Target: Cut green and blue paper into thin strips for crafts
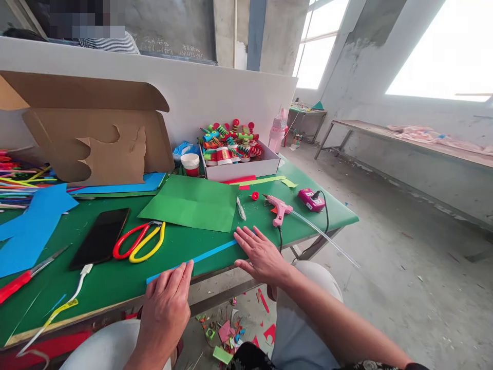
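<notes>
A narrow blue paper strip (215, 252) lies along the front edge of the green table. My left hand (169, 300) is on its left part, fingers bent and pressed together over it, the thumb hidden. Flat over the right end of the strip lies my right hand (262, 254), fingers stretched out and slightly spread. Just behind the strip is a sheet of green paper (192, 203), with a small whitish stick-like piece (241, 209) at its right. Scissors with one red and one yellow handle (148, 241) rest left of the strip, beside a black phone (100, 237).
A pink glue gun (278, 209) with a long clear glue stick lies at right, near a purple power socket (311, 199). Behind stand a white box (242, 171) of colourful paper crafts, paper cups (190, 164) and an open cardboard box (100, 121). A red-handled knife (29, 277) lies at left.
</notes>
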`<action>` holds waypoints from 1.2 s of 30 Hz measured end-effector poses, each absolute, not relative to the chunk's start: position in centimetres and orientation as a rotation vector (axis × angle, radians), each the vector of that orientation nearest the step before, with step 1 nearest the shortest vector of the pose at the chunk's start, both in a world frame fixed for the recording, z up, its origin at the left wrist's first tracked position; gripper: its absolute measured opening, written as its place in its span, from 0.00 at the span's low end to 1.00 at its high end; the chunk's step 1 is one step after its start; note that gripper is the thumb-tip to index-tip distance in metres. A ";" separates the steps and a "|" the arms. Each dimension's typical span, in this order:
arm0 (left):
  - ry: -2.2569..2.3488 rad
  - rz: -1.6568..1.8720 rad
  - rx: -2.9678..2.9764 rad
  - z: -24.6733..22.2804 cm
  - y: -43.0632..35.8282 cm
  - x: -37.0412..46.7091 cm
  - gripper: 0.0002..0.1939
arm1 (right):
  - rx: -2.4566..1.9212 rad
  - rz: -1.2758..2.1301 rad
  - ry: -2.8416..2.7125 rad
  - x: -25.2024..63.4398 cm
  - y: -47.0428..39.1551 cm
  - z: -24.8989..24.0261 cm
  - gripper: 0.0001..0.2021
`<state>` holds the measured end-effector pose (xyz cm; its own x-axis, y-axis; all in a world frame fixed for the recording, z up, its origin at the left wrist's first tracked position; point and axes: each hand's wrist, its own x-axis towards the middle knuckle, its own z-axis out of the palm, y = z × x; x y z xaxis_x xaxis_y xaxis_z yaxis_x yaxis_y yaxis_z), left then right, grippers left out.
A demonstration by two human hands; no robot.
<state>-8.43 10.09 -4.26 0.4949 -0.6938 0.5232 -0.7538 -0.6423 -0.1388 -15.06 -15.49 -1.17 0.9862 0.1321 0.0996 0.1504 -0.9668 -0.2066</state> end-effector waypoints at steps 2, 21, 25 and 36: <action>-1.278 0.831 2.628 -4.0 10.3 -8.3 0.24 | -2.932 -0.117 -0.169 -15.2 -16.0 -1.2 0.34; -1.217 0.271 2.717 -3.4 -0.3 -9.5 0.39 | -3.116 -0.457 -0.350 -14.2 -18.5 -4.8 0.25; -1.243 0.367 2.734 -4.0 3.6 -9.0 0.40 | -3.146 -0.476 -0.323 -14.2 -18.1 -4.3 0.25; -1.155 0.589 2.765 -5.0 13.1 -7.9 0.32 | -3.140 -0.478 -0.277 -14.3 -17.7 -4.5 0.25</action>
